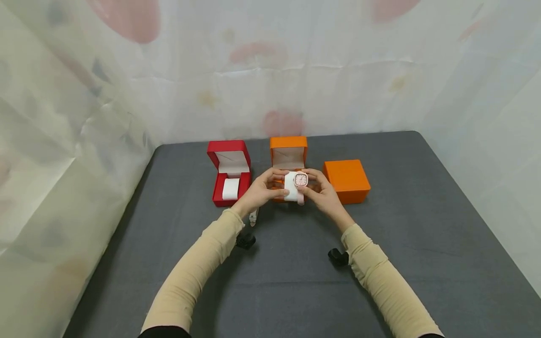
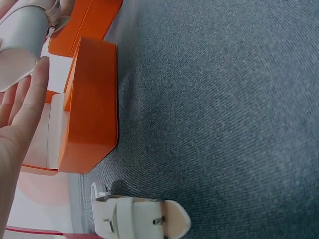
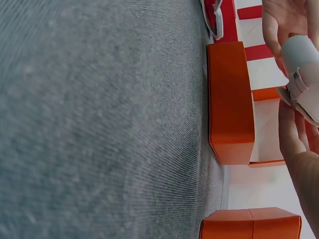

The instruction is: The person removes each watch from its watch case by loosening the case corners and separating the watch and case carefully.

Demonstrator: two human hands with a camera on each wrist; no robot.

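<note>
Open red box [image 1: 228, 172] with white cushion [image 1: 230, 188], closed orange box [image 1: 346, 180], grey table [image 1: 422, 225].

Three boxes [image 1: 289, 155] abreast on table [image 1: 422, 244]

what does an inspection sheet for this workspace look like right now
surface: dark grey cloth table, flat.
job's things: pink watch on a white cushion, held above the open orange box.
clutter: open red box holding a white pillow; closed orange box; a white watch strap lying on the cloth.
hands: left hand and right hand both grip the cushion.
cables: nothing seen.
surroundings: pale patterned sheet behind and at the sides.
</note>
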